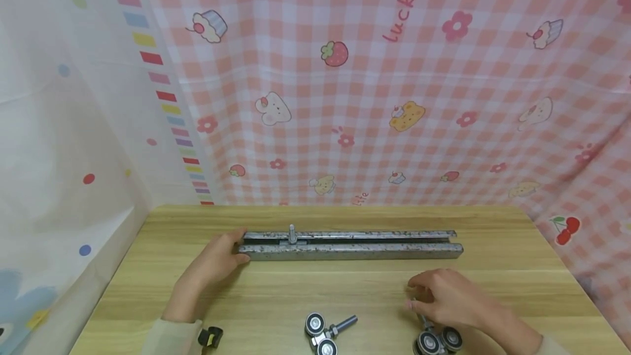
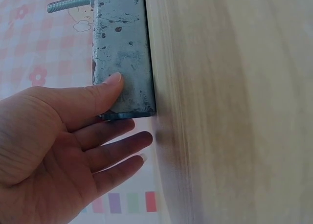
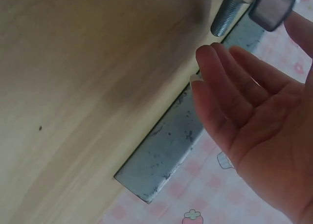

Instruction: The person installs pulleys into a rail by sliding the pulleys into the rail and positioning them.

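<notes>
Roller trolley (image 1: 321, 337) and second trolley (image 1: 431, 341) sit toward the counter's (image 1: 374, 289) near edge; the right hand (image 1: 451, 297), fingers relaxed, hovers round the latter's bolt, apparently ungripped. Left hand (image 1: 220, 256) pinches one end of the steel rail (image 1: 355, 254) near the back edge: likely stiff, heavy, best held endwise.

The metal rail (image 3: 166, 145) slants across the view, its grey face flecked with dark spots. Left of the rail spreads the wooden desk (image 3: 73, 87); right of it, pink checked cloth (image 3: 239, 194). The right hand (image 3: 266, 121), palm showing, partly covers the rail, its fingers (image 3: 215, 111) slightly bent. Over the rail's upper stretch, a threaded bolt (image 3: 226, 18) points toward the fingertips, beside a blurred, dark-edged part (image 3: 274, 9).
</notes>
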### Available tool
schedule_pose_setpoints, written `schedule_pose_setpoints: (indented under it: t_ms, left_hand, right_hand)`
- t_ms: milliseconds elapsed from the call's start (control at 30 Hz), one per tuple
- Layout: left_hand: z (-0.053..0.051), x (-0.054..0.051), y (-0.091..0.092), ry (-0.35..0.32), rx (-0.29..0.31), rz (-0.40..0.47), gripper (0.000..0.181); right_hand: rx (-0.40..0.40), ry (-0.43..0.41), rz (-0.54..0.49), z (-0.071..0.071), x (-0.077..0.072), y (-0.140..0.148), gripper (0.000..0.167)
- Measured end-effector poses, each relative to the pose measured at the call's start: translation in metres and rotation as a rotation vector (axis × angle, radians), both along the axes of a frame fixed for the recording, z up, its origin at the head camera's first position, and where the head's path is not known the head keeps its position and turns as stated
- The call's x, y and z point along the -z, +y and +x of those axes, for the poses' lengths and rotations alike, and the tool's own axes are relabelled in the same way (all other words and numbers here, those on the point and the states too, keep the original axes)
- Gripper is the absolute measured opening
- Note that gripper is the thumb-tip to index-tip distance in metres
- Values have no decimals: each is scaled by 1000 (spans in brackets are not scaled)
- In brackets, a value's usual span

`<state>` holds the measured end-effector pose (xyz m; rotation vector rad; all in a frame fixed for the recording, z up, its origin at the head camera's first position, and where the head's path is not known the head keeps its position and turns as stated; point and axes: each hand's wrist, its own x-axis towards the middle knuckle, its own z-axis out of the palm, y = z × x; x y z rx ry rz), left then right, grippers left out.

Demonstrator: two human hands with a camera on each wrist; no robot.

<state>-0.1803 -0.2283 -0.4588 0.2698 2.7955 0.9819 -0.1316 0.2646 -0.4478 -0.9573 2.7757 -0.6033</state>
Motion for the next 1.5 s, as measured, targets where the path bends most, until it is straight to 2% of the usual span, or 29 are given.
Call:
schedule_pose_setpoints:
  t_ms: [133,233,333,567,1000,1200,1500]
  left_hand:
    - [0,1,0,-4,4,3,66]
    - [0,0,0,-6,8,1,66]
    - [0,-2,0,-6,9,-3,66]
    - [0,0,-1,-1,11,-7,66]
    - [-1,1,-1,8,9,-15,66]
    - [-1,1,-1,3,7,-10,66]
    - [0,1,0,-2,2,-9,67]
  right_hand:
    - [4,19,14,-1,5,-1,41]
    - [14,3,18,-2,6,-2,37]
    - [22,-20,23,-3,7,-5,29]
    - [10,-12,33,-6,12,-8,13]
    - [26,-221,-134,-9,14,-4,2]
    - [11,-303,-209,-9,10,2,4]
    - [20,-369,-220,-9,1,11,6]
